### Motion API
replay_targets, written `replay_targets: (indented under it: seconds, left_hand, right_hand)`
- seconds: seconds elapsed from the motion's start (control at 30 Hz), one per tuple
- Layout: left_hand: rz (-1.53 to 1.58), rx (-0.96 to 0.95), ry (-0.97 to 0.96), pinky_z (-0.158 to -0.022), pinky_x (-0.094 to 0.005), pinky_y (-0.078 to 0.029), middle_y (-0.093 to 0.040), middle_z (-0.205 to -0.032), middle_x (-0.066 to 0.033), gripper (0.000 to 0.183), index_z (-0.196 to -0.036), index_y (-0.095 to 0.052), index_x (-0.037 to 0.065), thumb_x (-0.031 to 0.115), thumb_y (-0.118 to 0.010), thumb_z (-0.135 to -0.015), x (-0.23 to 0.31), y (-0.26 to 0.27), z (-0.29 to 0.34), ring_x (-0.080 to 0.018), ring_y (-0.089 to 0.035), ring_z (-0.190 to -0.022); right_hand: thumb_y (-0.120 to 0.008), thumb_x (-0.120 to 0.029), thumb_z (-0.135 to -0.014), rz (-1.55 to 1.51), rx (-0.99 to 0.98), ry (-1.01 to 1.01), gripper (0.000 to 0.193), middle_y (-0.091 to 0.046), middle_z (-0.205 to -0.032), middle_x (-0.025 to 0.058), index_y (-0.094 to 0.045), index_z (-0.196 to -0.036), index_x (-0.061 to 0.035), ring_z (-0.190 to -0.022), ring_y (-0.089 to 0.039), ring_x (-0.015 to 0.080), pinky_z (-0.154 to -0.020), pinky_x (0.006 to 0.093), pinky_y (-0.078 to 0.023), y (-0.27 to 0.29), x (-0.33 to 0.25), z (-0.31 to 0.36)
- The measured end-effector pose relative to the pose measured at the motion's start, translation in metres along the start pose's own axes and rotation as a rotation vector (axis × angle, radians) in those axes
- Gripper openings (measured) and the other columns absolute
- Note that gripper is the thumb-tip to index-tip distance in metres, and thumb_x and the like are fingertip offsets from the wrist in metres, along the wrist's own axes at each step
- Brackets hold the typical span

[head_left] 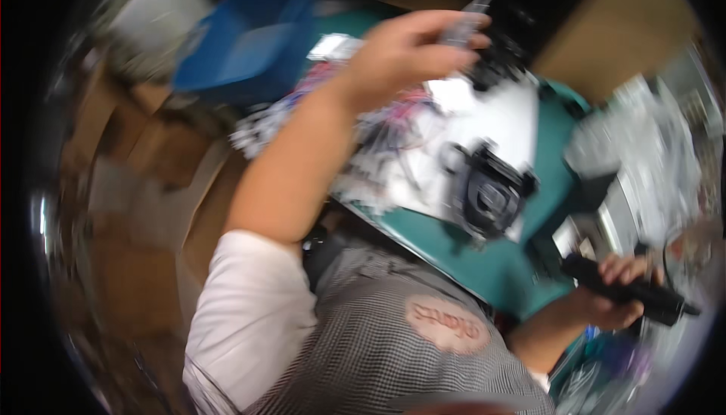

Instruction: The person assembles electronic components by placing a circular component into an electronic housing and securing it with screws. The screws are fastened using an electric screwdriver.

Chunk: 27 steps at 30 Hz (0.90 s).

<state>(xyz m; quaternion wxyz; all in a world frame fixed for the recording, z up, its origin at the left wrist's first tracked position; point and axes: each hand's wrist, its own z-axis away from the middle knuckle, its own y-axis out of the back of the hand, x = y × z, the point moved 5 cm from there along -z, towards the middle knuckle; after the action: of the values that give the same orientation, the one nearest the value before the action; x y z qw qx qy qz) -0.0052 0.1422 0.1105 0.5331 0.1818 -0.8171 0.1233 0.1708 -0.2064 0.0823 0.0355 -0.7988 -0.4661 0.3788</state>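
My left hand [412, 52] is stretched out over the far side of the table. Its fingers are closed on a small clear plastic piece [464, 27], blurred by motion. Low on the right, my right hand [616, 294] grips a long black tool [658, 301] with a narrow tip; its exact kind is smeared. Between the hands, a black plastic housing [488, 192] with a round shape in its middle lies on a white sheet [518, 124]. Neither hand touches it.
Bundles of white-ended wires [370, 188] lie along the left of the green tabletop [461, 260]. A blue bin [246, 52] stands at the far left. Cardboard boxes [136, 286] fill the left side. Clear plastic bags [643, 158] are heaped at the right, beside a large cardboard panel [612, 29].
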Motion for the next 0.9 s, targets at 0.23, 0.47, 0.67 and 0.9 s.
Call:
replay_targets:
  seconds: [0.23,0.47,0.67,0.9]
  left_hand:
    - [-0.111,-0.144,0.281,-0.085,-0.0327,-0.049,-0.064,-0.105,-0.0137,0.122,-0.124,-0.052,-0.007,0.084,-0.065,-0.044,-0.029,-0.050,0.042,-0.0203,-0.063,-0.094]
    - [-0.208,-0.326,0.204,-0.083,-0.0346,-0.049,-0.062,-0.098,-0.0143,0.112,-0.119,-0.057,-0.007,0.082,-0.066,-0.051,-0.057,-0.077,0.048,-0.0231,-0.062,-0.092]
    - [-0.230,-0.343,0.188,-0.085,-0.0346,-0.048,-0.060,-0.103,-0.0157,0.107,-0.120,-0.055,-0.008,0.078,-0.067,-0.057,-0.061,-0.078,0.055,-0.0234,-0.061,-0.094]
    - [-0.258,-0.334,0.202,-0.085,-0.0339,-0.047,-0.061,-0.100,-0.0155,0.107,-0.121,-0.055,-0.007,0.077,-0.069,-0.056,-0.061,-0.078,0.055,-0.0232,-0.060,-0.094]
  right_hand:
    - [-0.059,-0.048,-0.087,0.138,0.006,0.196,0.068,-0.049,-0.085,0.0111,-0.038,-0.134,-0.0035,-0.062,-0.051,0.0186,-0.058,0.0342,-0.048,0.015,-0.044,-0.004]
    - [-0.058,-0.056,-0.085,0.376,0.165,0.246,0.072,-0.051,-0.077,0.0101,-0.033,-0.130,-0.0057,-0.054,-0.053,0.0181,-0.050,0.0336,-0.049,0.027,-0.048,0.000]
    - [-0.058,-0.056,-0.085,0.469,0.203,0.191,0.072,-0.052,-0.076,0.0096,-0.030,-0.129,-0.0058,-0.052,-0.053,0.0183,-0.050,0.0338,-0.049,0.031,-0.037,0.004]
    - [-0.065,-0.052,-0.081,0.530,0.176,0.095,0.076,-0.053,-0.075,0.0104,-0.030,-0.128,-0.0028,-0.052,-0.052,0.0181,-0.050,0.0331,-0.049,0.016,-0.027,0.000]
